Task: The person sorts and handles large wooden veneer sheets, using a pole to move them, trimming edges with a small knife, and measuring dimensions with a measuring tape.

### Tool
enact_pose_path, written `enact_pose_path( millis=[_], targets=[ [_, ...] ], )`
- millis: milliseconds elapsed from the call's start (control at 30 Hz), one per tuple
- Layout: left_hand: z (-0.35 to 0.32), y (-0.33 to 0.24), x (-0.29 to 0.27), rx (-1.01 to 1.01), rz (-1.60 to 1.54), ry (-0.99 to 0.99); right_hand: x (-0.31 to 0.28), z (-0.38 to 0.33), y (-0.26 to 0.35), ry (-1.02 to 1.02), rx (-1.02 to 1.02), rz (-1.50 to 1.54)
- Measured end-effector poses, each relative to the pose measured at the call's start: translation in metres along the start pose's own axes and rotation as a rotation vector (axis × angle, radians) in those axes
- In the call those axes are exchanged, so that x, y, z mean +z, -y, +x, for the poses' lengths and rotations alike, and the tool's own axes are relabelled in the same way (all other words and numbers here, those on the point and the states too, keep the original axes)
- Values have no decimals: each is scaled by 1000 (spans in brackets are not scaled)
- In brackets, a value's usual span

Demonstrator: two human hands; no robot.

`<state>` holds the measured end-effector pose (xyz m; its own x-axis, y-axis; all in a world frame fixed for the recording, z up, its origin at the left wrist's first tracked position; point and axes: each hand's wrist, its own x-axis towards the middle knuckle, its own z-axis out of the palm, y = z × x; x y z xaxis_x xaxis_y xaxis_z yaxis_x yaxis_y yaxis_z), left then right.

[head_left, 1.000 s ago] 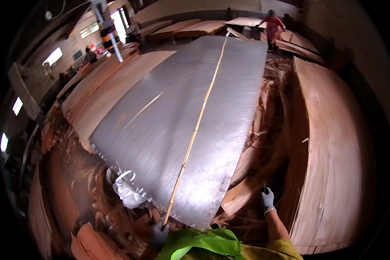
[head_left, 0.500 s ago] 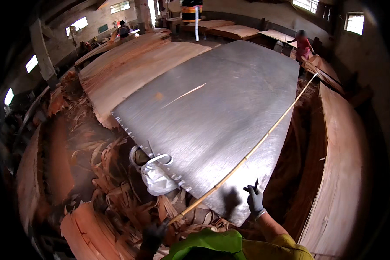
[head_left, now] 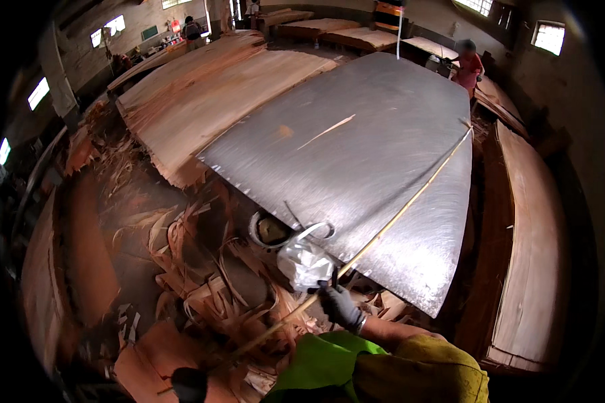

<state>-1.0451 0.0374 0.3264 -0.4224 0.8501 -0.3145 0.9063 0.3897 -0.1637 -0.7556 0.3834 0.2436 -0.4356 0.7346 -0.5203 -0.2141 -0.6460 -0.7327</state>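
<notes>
Pole (head_left: 396, 216) lies across the metal sheet (head_left: 356, 154); my right hand (head_left: 339, 305) clamps it, left hand (head_left: 189, 384) too; keep it flat.

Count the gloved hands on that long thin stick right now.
2. The right hand, in a grey glove, grips the long stick near the metal table edge. The left hand, dark-gloved, holds its near end at the bottom edge, partly cut off.

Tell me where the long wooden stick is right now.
In the head view the long wooden stick lies slantwise across the grey metal table, from its far right corner to the near edge, where the gloved right hand grips it beside a crumpled plastic bag.
</notes>
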Motion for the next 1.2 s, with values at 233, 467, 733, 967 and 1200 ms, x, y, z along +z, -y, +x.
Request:
enact_pose_path(
  millis=[233,467,733,967,1200],
  targets=[
    [1,166,30,-402,374,-675,120,17,-48,439,-229,-478],
    [154,199,-34,-433,247,-983,214,86,110,-45,-397,252],
    [316,301,-73,-482,127,-818,269,208,70,7,-546,58],
    [359,439,-42,-553,21,-801,364,238,81,146,-138,-49],
    [428,428,-37,-342,31,-638,396,370,76,53,-326,76]
  ],
)
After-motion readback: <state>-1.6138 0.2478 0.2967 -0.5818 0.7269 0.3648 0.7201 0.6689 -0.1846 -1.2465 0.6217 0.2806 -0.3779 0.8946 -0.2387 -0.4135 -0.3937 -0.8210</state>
